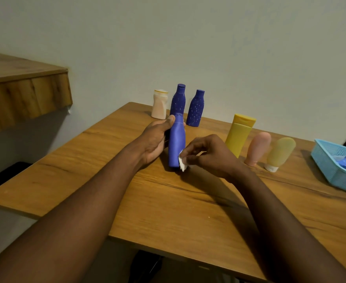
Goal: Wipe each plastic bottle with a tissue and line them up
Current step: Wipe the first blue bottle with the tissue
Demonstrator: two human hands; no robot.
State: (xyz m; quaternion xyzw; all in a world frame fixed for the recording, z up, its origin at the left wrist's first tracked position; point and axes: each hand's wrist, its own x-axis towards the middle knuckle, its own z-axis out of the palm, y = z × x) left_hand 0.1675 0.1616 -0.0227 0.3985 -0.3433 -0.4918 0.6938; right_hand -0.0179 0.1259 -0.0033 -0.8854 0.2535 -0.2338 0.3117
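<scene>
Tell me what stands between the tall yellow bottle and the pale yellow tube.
A pink tube stands upright between the tall yellow bottle and the pale yellow tube, per the head view.

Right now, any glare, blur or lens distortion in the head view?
Head view: dim, even light, no glare on the table; soft shadow under the held blue bottle. Head view: wide-angle bending curves the shelf and table edges; slightly soft throughout; the tissue in the right hand shows as a bright patch without detail; basket cut off at right.
</scene>
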